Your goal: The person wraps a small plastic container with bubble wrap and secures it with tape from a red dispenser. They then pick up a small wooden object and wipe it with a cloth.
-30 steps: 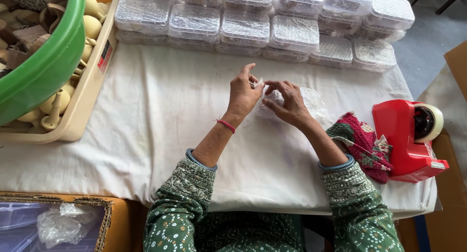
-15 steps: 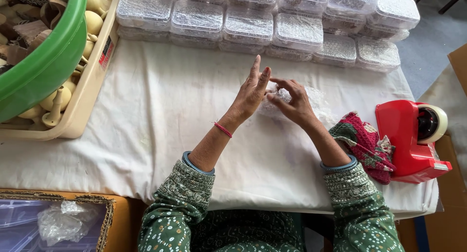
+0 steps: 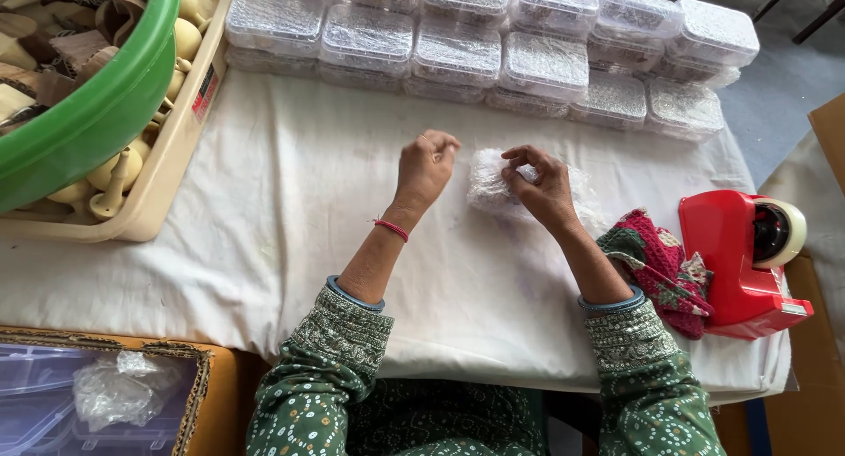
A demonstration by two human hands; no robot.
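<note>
Farthest to the left of the left hand [image 3: 426, 167] sits a green basin [image 3: 97, 113] inside a beige tray [image 3: 172, 170] that holds pale wooden pieces [image 3: 114, 179], both on the white-clothed surface [image 3: 290, 218]. Below and left of that hand, off the surface's near edge, a cardboard box [image 3: 198, 394] holds crumpled clear plastic [image 3: 123, 390]. The left hand itself hovers over the cloth with its fingers curled loosely together into a near fist; nothing can be seen in its grip. A red thread circles its wrist. Just to its right, apart from it, lies the small clear plastic packet [image 3: 493, 187], crinkled and whitish, resting on the cloth. The right hand [image 3: 541, 187] lies on the packet's right side, its fingertips [image 3: 515, 161] pinched on the plastic's upper edge. Beyond both hands, along the far edge, runs a stacked row of lidded clear containers [image 3: 493, 51]. Right of the right forearm lies a red patterned cloth [image 3: 660, 267], touching a red tape dispenser [image 3: 739, 262] that carries a roll of tape.
</note>
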